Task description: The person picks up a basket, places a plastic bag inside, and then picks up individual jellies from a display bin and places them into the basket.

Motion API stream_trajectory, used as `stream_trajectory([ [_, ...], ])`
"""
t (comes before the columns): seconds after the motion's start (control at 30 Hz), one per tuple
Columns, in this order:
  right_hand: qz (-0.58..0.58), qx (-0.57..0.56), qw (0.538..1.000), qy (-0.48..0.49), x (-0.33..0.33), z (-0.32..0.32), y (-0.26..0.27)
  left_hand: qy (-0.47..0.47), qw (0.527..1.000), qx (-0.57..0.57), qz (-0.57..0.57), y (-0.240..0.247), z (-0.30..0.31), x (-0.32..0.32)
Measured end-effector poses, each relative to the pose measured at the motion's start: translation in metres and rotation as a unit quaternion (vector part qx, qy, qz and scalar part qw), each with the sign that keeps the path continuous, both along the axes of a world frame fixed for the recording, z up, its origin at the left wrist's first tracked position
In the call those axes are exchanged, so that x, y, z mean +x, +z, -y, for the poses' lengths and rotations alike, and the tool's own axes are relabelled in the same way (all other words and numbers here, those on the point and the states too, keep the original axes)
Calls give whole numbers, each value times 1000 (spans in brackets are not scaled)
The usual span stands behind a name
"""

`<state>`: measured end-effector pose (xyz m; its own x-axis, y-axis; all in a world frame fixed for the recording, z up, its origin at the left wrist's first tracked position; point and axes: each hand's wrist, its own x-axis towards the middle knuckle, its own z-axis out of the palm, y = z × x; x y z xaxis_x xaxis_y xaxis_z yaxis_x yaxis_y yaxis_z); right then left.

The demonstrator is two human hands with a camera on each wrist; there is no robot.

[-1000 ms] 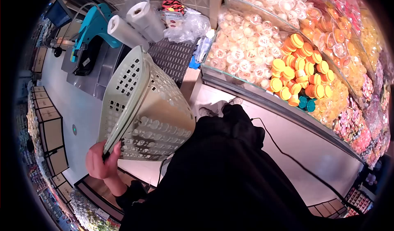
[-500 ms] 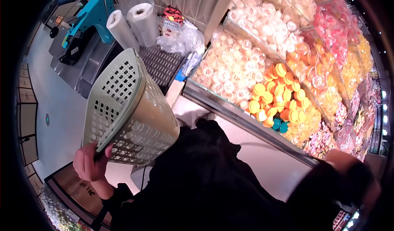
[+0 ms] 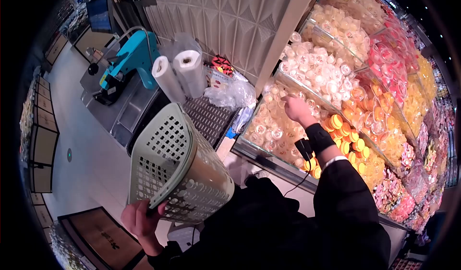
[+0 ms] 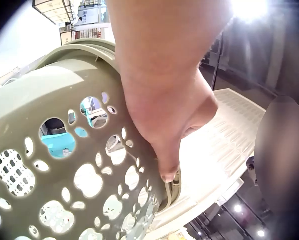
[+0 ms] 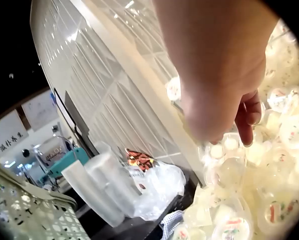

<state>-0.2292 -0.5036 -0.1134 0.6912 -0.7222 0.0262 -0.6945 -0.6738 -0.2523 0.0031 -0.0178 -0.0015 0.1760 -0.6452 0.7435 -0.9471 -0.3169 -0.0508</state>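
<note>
My left hand [image 3: 140,218] grips the rim of a pale green plastic basket [image 3: 207,189], with its thumb over the edge in the left wrist view. The basket leans tilted against my dark clothing, its side full of round and oval holes. At the right, my right hand [image 3: 297,110] reaches down to a bin of small clear, cream-coloured jelly cups [image 3: 263,126]. Fingertips [image 5: 247,140] are right at the cups in the right wrist view, loosely bent, and nothing shows held between them.
Orange-lidded cups [image 3: 357,145] lie beside my right forearm, with further bins of white, pink and yellow sweets beyond. On the counter stand plastic bag rolls [image 3: 188,73], a crumpled clear bag [image 3: 233,93] and a teal machine [image 3: 132,59]. A glass edge [image 3: 261,151] fronts the bins.
My right hand has come from out of view, past the lower right, up to the cream jelly cups. The left hand keeps its grip on the basket rim. The view has shifted.
</note>
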Motion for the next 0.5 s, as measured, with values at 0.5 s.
stream_trajectory([
  [0.5, 45, -105, 990, -79, 26, 15, -19, -20, 997, 48, -56, -9, -16, 14],
])
